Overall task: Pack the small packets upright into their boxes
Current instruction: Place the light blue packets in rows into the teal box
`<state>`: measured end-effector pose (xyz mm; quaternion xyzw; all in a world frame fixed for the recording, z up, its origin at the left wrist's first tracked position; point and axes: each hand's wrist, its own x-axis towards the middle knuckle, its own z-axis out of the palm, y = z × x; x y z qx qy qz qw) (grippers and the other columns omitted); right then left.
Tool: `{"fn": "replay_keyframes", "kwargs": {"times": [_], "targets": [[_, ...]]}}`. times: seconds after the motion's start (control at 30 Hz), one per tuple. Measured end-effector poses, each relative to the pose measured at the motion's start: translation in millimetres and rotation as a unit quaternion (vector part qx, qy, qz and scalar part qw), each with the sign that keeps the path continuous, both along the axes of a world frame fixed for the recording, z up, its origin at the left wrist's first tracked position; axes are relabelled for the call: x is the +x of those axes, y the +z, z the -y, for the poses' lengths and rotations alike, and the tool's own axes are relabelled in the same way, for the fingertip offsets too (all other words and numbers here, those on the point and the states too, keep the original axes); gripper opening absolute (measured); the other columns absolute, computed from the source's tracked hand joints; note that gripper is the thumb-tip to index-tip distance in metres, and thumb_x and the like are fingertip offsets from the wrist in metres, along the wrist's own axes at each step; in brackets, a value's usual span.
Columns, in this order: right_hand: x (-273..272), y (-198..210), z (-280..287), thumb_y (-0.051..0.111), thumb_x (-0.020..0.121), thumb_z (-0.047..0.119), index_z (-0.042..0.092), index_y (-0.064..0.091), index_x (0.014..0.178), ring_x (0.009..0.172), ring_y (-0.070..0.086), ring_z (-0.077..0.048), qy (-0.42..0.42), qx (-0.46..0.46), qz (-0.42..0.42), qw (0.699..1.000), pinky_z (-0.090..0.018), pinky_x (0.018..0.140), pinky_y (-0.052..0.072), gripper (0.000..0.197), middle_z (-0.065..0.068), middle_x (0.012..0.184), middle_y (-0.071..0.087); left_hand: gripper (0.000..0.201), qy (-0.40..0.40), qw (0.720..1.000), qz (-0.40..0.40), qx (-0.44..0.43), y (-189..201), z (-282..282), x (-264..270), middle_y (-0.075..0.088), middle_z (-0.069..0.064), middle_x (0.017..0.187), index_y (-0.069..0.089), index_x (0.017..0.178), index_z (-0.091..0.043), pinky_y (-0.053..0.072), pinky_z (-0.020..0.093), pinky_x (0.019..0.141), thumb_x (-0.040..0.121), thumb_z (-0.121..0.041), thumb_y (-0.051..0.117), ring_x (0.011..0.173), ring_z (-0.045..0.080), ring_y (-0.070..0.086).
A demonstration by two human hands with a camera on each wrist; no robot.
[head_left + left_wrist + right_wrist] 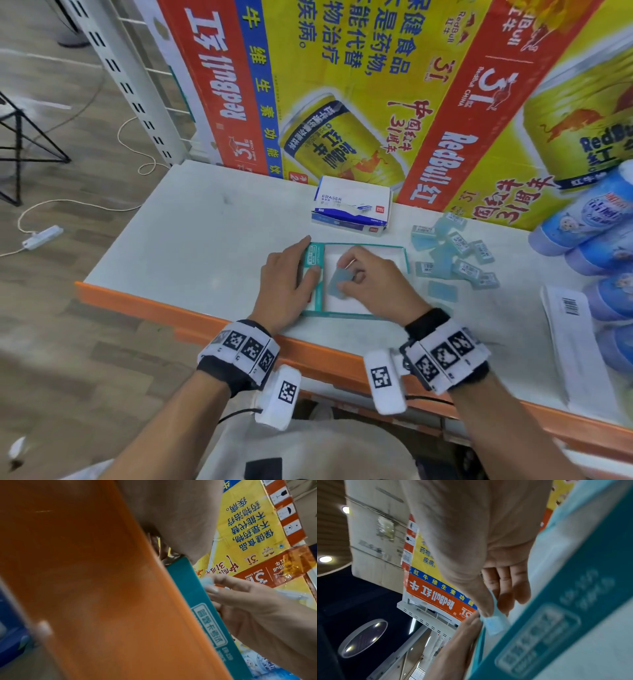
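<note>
A shallow teal box with a white inside lies open near the shelf's front edge. My left hand rests flat on its left flap, the index finger reaching the far corner. My right hand is inside the box and pinches a light-blue packet between thumb and fingers, tilted on the box floor. The right wrist view shows that pinch on the packet beside the teal wall. The left wrist view shows the box side and the right hand. Several loose packets lie right of the box.
A white-and-blue eraser box stands behind the teal box. Blue bottles lie stacked at the right, with a barcode sheet in front of them. Red Bull cartons wall off the back. The shelf's orange lip runs along the front.
</note>
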<state>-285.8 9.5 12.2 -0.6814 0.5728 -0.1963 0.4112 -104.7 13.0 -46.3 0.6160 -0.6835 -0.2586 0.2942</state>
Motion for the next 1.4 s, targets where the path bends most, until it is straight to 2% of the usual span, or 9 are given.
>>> {"fn": "replay_keyframes", "kwargs": {"times": [0.17, 0.27, 0.57, 0.77, 0.87, 1.0, 1.17, 1.27, 1.4], "targets": [[10.5, -18.5, -7.7, 0.061, 0.087, 0.011, 0.017, 0.059, 0.102, 0.059, 0.049, 0.001, -0.007, 0.018, 0.015, 1.0, -0.005, 0.057, 0.04, 0.017, 0.006, 0.08, 0.055, 0.053, 0.001, 1.0, 0.006, -0.008, -3.8, -0.6, -1.0, 0.054, 0.001, 0.131, 0.034, 0.143, -0.024, 0.027, 0.027, 0.092, 0.093, -0.04, 0.03, 0.111, 0.021, 0.042], [9.0, -19.8, -9.7, 0.06, 0.089, 0.011, 0.014, 0.06, 0.107, 0.066, 0.052, 0.001, 0.0, 0.022, 0.027, 0.999, -0.004, 0.062, 0.042, 0.018, 0.004, 0.085, 0.057, 0.052, 0.004, 1.0, 0.009, -0.015, -4.6, -0.6, -1.7, 0.051, 0.0, 0.135, 0.034, 0.143, -0.025, 0.025, 0.025, 0.091, 0.093, -0.04, 0.03, 0.108, 0.013, 0.038], [6.5, -19.4, -10.7, 0.059, 0.09, 0.012, 0.012, 0.063, 0.11, 0.077, 0.055, -0.01, -0.003, 0.055, 0.063, 0.996, -0.019, 0.075, 0.048, 0.02, 0.001, 0.089, 0.059, 0.051, 0.012, 1.0, -0.003, -0.025, -5.5, -0.7, -2.2, 0.053, 0.0, 0.132, 0.036, 0.142, -0.025, 0.028, 0.026, 0.092, 0.093, -0.04, 0.033, 0.104, 0.008, 0.034], [8.4, -23.3, -10.5, 0.066, 0.085, 0.014, 0.014, 0.059, 0.096, 0.071, 0.052, -0.01, -0.013, 0.042, 0.055, 0.998, -0.007, 0.061, 0.043, 0.013, 0.0, 0.083, 0.058, 0.051, 0.014, 1.0, -0.002, -0.027, -5.7, -1.0, -2.1, 0.052, -0.001, 0.133, 0.035, 0.142, -0.025, 0.03, 0.027, 0.095, 0.094, -0.04, 0.033, 0.106, 0.009, 0.035], [10.2, -24.3, -11.2, 0.068, 0.083, 0.015, 0.014, 0.06, 0.09, 0.072, 0.055, -0.013, -0.003, 0.001, 0.006, 1.0, -0.007, 0.06, 0.041, 0.01, -0.001, 0.086, 0.057, 0.051, 0.012, 1.0, 0.0, -0.025, -6.1, -1.4, -2.7, 0.051, -0.001, 0.134, 0.034, 0.142, -0.026, 0.03, 0.027, 0.096, 0.094, -0.041, 0.033, 0.109, 0.011, 0.037], [11.0, -27.6, -9.3, 0.068, 0.083, 0.018, 0.014, 0.064, 0.093, 0.071, 0.046, -0.001, 0.014, -0.027, -0.028, 0.999, -0.006, 0.062, 0.034, 0.012, 0.007, 0.086, 0.042, 0.05, 0.015, 1.0, 0.0, -0.024, -6.7, -1.6, -3.0, 0.052, -0.002, 0.133, 0.034, 0.142, -0.027, 0.029, 0.027, 0.096, 0.094, -0.041, 0.034, 0.112, 0.014, 0.038], [10.7, -30.5, -9.2, 0.067, 0.084, 0.02, 0.015, 0.066, 0.101, 0.071, 0.046, -0.002, 0.013, -0.026, -0.04, 0.999, -0.007, 0.062, 0.032, 0.018, 0.005, 0.088, 0.045, 0.05, 0.017, 1.0, 0.007, -0.025, -7.9, -0.6, -2.7, 0.053, -0.003, 0.132, 0.035, 0.142, -0.028, 0.031, 0.029, 0.095, 0.093, -0.041, 0.034, 0.109, 0.011, 0.037], [12.7, -31.4, -10.1, 0.067, 0.083, 0.015, 0.015, 0.063, 0.105, 0.071, 0.047, -0.008, 0.006, -0.017, -0.029, 0.999, -0.015, 0.065, 0.037, 0.022, 0.002, 0.086, 0.051, 0.05, 0.016, 1.0, 0.004, -0.02, -8.8, -0.1, -2.2, 0.053, -0.003, 0.132, 0.034, 0.142, -0.029, 0.034, 0.032, 0.096, 0.093, -0.041, 0.034, 0.108, 0.01, 0.036], [13.3, -32.0, -11.2, 0.067, 0.079, 0.01, 0.019, 0.058, 0.085, 0.061, 0.047, -0.006, -0.02, -0.002, 0.006, 1.0, -0.022, 0.063, 0.041, 0.014, 0.005, 0.072, 0.053, 0.05, 0.016, 1.0, 0.004, -0.014, -7.5, 0.0, -2.3, 0.052, -0.003, 0.133, 0.034, 0.142, -0.03, 0.036, 0.034, 0.097, 0.093, -0.041, 0.034, 0.108, 0.011, 0.037]]}}
